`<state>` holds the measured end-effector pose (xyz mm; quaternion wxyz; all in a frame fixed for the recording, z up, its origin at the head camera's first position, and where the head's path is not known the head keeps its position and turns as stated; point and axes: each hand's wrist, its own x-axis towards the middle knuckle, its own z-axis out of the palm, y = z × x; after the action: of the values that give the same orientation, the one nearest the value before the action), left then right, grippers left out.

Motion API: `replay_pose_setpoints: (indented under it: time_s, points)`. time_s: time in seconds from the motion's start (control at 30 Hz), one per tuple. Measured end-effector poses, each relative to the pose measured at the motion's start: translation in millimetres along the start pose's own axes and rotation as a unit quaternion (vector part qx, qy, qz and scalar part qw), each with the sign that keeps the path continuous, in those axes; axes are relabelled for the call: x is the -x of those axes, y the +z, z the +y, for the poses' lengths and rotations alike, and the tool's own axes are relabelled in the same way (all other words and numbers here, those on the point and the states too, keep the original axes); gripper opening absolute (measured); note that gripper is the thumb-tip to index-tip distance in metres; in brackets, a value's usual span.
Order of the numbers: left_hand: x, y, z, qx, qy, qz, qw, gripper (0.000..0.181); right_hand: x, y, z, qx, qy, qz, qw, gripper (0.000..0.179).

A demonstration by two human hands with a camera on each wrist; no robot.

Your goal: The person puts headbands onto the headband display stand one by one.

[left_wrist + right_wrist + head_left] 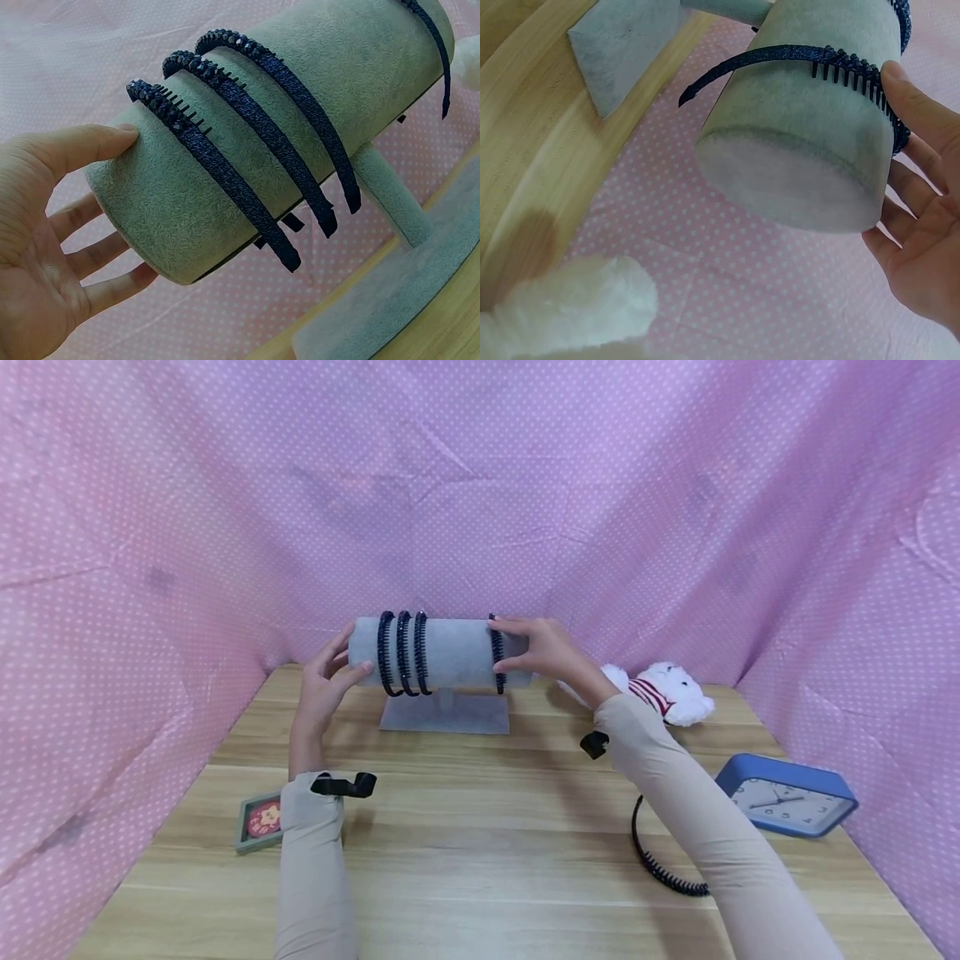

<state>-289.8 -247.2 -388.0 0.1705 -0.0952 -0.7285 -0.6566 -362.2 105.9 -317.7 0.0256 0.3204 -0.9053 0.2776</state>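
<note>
A grey plush-covered headband stand has a horizontal roll on a post and flat base. Three dark, glittery, toothed headbands are looped side by side over its left half. At the roll's left end, my left hand grips it, thumb on the front and fingers round the far side. Near the right end sits another dark toothed headband. My right hand pinches this headband, its thumb at the toothed part in the right wrist view and its other fingers partly hidden behind the roll.
Right of the stand lies a white plush toy with a red-striped top. A blue clock stands at the table's right side. Partly under my right forearm is another toothed headband. A small green frame lies beside my left sleeve.
</note>
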Motion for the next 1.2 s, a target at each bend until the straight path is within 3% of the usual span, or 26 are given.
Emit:
replay_pose_setpoints:
  time_s: [0.47, 0.77, 1.2]
  points:
    - [0.0, 0.5, 0.0, 0.005, 0.006, 0.0, 1.0, 0.066, -12.8, 7, -10, -0.029, -0.021, -0.003, 0.9994, 0.072]
    - [0.6, -0.7, 0.0, -0.002, 0.0, 0.0, 1.0, 0.066, -20.6, 11, -14, -0.011, -0.015, -0.008, 0.9998, 0.073]
    - [-0.3, -0.7, 0.1, -0.005, 0.0, -0.001, 1.0, 0.066, -28.8, 16, -23, -0.032, -0.009, -0.018, 0.9993, 0.072]
